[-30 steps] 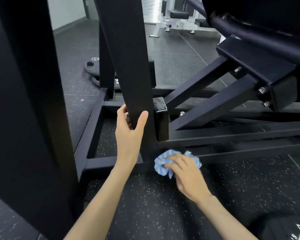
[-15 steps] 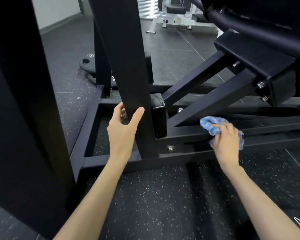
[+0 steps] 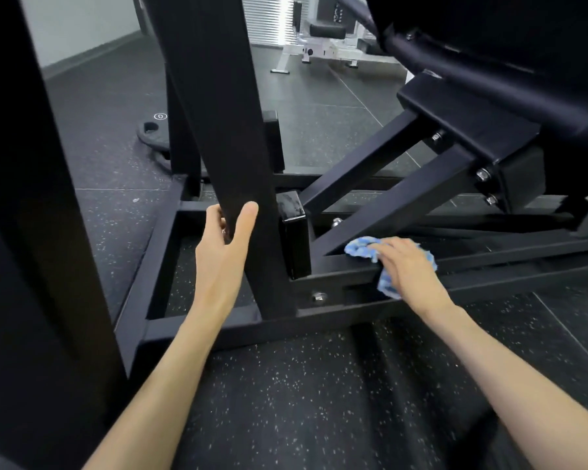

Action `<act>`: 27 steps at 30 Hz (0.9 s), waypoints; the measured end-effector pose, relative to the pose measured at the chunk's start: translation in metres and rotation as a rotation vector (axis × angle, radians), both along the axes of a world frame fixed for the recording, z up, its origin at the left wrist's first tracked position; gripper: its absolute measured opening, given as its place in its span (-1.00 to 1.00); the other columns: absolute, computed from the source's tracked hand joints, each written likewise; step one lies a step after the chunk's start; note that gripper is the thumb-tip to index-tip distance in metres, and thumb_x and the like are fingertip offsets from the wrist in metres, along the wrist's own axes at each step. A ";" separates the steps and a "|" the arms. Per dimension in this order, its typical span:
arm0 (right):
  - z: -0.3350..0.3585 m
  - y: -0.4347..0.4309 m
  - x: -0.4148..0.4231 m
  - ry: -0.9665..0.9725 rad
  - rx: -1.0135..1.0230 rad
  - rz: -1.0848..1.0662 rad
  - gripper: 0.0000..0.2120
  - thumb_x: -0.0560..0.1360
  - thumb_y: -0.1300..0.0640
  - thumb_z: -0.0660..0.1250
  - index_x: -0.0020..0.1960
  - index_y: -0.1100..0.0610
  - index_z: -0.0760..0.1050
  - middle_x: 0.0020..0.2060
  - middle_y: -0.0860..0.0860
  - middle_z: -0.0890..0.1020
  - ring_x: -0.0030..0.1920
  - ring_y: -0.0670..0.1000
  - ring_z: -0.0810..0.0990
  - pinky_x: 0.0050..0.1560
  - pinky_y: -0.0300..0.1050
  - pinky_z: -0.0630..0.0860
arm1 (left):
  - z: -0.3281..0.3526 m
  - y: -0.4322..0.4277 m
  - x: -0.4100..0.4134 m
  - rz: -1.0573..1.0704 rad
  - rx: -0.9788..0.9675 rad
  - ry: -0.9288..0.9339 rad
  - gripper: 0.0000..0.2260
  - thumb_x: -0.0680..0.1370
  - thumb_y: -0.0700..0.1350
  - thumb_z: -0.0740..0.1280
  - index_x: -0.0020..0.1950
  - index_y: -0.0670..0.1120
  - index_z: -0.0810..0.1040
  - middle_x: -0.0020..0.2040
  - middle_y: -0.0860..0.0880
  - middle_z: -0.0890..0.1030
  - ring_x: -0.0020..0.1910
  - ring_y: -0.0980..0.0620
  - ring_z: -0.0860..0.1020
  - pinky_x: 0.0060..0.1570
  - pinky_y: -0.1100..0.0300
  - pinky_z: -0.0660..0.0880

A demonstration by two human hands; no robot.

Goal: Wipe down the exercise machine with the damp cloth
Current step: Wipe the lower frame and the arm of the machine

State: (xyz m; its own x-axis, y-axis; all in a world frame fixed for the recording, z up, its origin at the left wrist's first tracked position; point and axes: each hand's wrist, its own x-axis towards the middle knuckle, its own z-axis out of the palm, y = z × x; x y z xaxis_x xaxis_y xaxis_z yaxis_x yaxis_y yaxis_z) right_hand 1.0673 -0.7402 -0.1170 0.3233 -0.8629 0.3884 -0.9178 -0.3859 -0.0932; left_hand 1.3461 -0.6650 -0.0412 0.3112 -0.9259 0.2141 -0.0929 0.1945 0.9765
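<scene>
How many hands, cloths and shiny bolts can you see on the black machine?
Hands: 2, the left hand and the right hand
Blue cloths: 1, the cloth
Shiny bolts: 6, at and
Total: 9

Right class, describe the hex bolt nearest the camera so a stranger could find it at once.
Start at the black upright post that the left hand grips. Drop to the low frame rail right of its foot. The silver bolt sits there, alone on the rail's front face, left of the blue cloth.
</scene>
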 end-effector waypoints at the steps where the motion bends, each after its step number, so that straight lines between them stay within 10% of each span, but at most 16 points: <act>1: 0.001 0.002 0.003 -0.050 -0.037 -0.105 -0.78 0.28 0.41 0.35 -0.11 0.24 0.58 -0.15 0.15 0.59 -0.18 0.24 0.56 -0.11 0.04 0.49 | 0.000 0.000 0.001 -0.009 0.008 -0.019 -0.75 0.41 0.31 0.21 -0.03 0.21 0.43 -0.16 0.30 0.55 -0.16 0.38 0.50 -0.09 0.43 0.43; 7: 0.030 0.019 0.109 -0.733 0.340 -0.094 -0.77 0.58 0.22 0.22 -0.24 0.15 0.52 -0.28 -0.05 0.49 -0.23 -0.06 0.42 -0.14 -0.15 0.32 | 0.002 -0.001 0.002 -0.018 -0.003 -0.022 -0.81 0.40 0.30 0.21 -0.06 0.29 0.42 -0.19 0.43 0.54 -0.13 0.41 0.51 -0.03 0.35 0.42; 10: 0.084 0.020 0.136 -1.044 0.202 -0.035 -0.66 0.58 0.17 0.21 -0.38 0.11 0.34 -0.40 -0.05 0.38 -0.32 -0.10 0.31 -0.25 -0.19 0.29 | 0.001 -0.002 0.003 -0.022 0.000 -0.016 -0.82 0.41 0.30 0.23 -0.07 0.30 0.44 -0.17 0.39 0.55 -0.09 0.38 0.51 0.00 0.32 0.42; 15: 0.105 0.039 0.161 -0.509 -0.065 0.119 -0.74 0.61 0.07 0.18 -0.05 0.16 0.59 0.00 -0.02 0.57 -0.01 -0.04 0.48 -0.15 -0.35 0.24 | -0.001 -0.005 0.005 -0.059 -0.001 0.014 -0.77 0.41 0.33 0.29 0.00 0.29 0.45 -0.02 0.24 0.60 0.06 0.21 0.56 0.15 0.09 0.50; 20: 0.086 0.062 0.131 -0.484 -0.226 0.221 -0.82 0.51 0.16 0.28 0.03 0.17 0.60 0.05 0.02 0.57 0.04 0.01 0.50 -0.03 -0.27 0.44 | 0.001 -0.002 0.009 -0.093 0.018 -0.009 -0.75 0.44 0.31 0.28 0.01 0.22 0.47 0.00 0.16 0.61 0.05 0.16 0.57 0.15 0.06 0.51; 27: 0.111 0.018 0.148 -0.601 0.039 0.175 -0.79 0.58 0.13 0.26 -0.11 0.21 0.60 -0.12 0.00 0.62 -0.15 -0.09 0.57 -0.11 -0.27 0.39 | 0.002 -0.002 0.002 -0.051 0.012 -0.004 -0.87 0.44 0.27 0.23 -0.07 0.31 0.40 -0.17 0.44 0.54 -0.11 0.44 0.51 -0.02 0.32 0.43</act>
State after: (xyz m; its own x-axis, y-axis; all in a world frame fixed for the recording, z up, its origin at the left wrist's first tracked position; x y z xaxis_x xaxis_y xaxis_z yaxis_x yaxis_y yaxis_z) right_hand 1.2151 -0.7218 -0.0056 0.1964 -0.8342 0.5153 -0.6240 -0.5117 -0.5906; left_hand 1.3483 -0.6670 -0.0387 0.2630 -0.9429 0.2042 -0.0874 0.1875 0.9784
